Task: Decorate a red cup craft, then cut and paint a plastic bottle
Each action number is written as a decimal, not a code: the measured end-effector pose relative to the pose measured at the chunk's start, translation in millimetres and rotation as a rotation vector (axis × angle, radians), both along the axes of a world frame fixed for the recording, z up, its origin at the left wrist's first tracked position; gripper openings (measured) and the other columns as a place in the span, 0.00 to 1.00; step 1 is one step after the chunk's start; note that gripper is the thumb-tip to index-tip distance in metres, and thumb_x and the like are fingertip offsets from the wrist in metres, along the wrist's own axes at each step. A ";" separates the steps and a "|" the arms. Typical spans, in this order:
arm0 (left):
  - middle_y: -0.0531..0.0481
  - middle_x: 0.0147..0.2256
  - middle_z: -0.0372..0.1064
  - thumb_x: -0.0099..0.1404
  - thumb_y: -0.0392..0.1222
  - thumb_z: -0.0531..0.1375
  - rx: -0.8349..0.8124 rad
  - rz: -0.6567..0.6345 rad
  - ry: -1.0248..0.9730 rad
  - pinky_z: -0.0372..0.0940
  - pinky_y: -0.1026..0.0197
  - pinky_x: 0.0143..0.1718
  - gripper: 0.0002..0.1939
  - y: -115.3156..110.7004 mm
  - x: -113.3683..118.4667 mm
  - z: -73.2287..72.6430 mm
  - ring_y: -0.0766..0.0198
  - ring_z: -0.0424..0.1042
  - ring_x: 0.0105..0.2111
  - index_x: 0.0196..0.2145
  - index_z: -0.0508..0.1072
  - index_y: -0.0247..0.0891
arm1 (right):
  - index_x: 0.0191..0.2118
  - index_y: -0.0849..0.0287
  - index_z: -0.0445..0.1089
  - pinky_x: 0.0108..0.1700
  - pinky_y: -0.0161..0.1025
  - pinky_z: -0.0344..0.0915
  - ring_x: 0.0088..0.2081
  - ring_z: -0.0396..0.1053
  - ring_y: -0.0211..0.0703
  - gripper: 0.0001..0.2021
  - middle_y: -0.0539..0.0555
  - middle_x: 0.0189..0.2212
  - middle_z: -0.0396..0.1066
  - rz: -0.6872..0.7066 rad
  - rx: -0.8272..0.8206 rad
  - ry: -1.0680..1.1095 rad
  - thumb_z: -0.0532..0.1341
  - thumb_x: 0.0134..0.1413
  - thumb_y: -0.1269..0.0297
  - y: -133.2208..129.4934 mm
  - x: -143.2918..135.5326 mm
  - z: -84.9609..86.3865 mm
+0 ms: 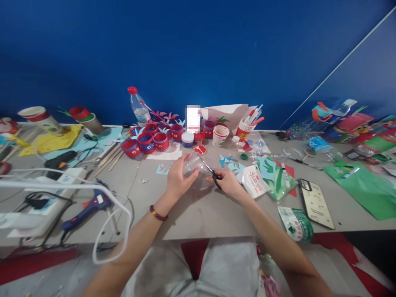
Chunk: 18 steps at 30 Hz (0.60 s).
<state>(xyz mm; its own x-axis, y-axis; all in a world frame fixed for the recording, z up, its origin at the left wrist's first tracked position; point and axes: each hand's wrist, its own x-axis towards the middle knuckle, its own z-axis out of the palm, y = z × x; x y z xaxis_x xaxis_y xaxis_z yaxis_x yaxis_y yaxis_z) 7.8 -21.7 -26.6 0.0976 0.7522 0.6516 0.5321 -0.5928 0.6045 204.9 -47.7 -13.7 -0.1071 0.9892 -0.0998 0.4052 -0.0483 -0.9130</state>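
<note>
My left hand grips a clear plastic bottle piece from its left side, above the table in front of me. My right hand is closed on black-handled scissors. Their metal blades point up and left and lie against the clear plastic; whether they bite into it I cannot tell. Just beyond the plastic is a round red-and-white lid. Blue paper cutouts lie to the right of it, and a white printed packet rests beside my right wrist.
Painted red-and-blue cups cluster at the back, near a capped bottle. A cup of markers stands right of them. At left are a blue glue gun, a power strip and loose white cable. A phone lies right.
</note>
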 end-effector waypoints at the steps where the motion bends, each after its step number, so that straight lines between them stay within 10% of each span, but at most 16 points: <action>1: 0.44 0.50 0.70 0.63 0.46 0.61 -0.015 -0.002 -0.009 0.66 0.52 0.52 0.25 0.2 -0.2 -0.6 0.57 0.71 0.49 0.55 0.62 0.41 | 0.19 0.59 0.58 0.22 0.32 0.44 0.21 0.48 0.31 0.23 0.44 0.16 0.50 0.002 0.003 -0.006 0.67 0.40 0.45 0.0 0.3 -0.3; 18: 0.41 0.48 0.70 0.62 0.51 0.62 0.159 0.073 0.068 0.64 0.49 0.52 0.25 3.4 -3.7 -1.7 0.54 0.69 0.50 0.54 0.64 0.39 | 0.22 0.59 0.62 0.21 0.31 0.49 0.20 0.52 0.32 0.22 0.44 0.17 0.53 0.044 -0.097 0.046 0.67 0.40 0.45 -7.2 -3.6 7.5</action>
<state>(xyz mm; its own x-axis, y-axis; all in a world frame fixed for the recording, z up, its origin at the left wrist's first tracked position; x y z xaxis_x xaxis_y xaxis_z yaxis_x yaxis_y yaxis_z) 4.1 -18.3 -28.3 0.0944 0.6472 0.7564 0.6132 -0.6364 0.4680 201.2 -54.9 -6.2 -0.1573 0.9693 -0.1892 0.3670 -0.1205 -0.9224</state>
